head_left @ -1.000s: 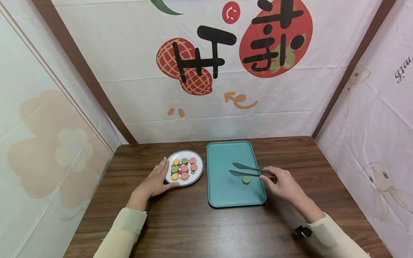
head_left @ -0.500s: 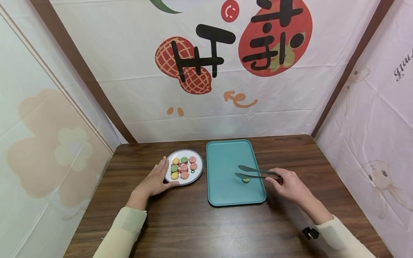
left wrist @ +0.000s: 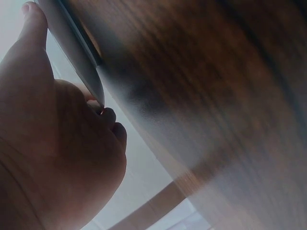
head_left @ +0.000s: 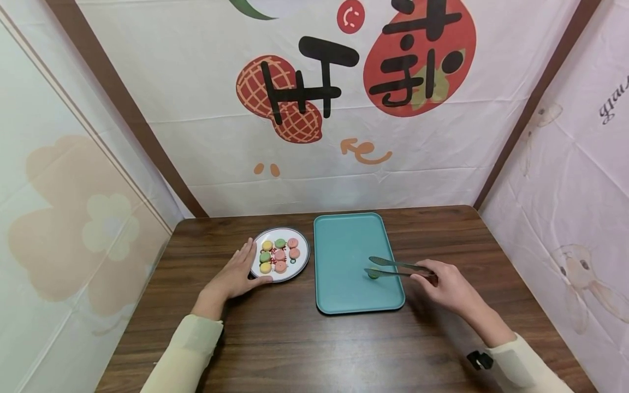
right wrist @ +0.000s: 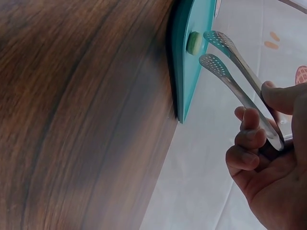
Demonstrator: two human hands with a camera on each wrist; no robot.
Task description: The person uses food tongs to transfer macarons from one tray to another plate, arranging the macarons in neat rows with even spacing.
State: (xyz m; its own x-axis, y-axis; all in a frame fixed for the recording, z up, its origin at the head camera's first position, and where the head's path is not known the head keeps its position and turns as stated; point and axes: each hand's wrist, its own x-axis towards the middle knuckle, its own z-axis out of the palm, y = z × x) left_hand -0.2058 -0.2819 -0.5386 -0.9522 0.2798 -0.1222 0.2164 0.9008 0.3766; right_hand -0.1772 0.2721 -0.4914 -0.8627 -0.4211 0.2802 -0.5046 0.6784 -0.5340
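Note:
My left hand [head_left: 233, 275] rests at the left rim of a white plate [head_left: 301, 267], its fingers extended along the edge and thumb at the near side. Yellow, green and pink macarons [head_left: 279, 255] sit in rows on the plate. My right hand [head_left: 452, 284] holds metal tongs [head_left: 400, 264], thumb on one arm and fingers on the other. In the right wrist view the perforated tips stand apart, near a single green macaron [right wrist: 194, 43] on the teal tray [head_left: 344, 295]. From the head view, the nearer tip partly covers that macaron; contact cannot be told.
The plate and tray stand side by side on a brown wooden table [head_left: 275, 349], a narrow gap between them. A printed white cloth [head_left: 334, 185] hangs behind the table, with more cloth at both sides.
My right hand has drawn the tongs to the right and slightly nearer, bringing their tips over the green macaron on the tray. The left hand and plate have stayed put.

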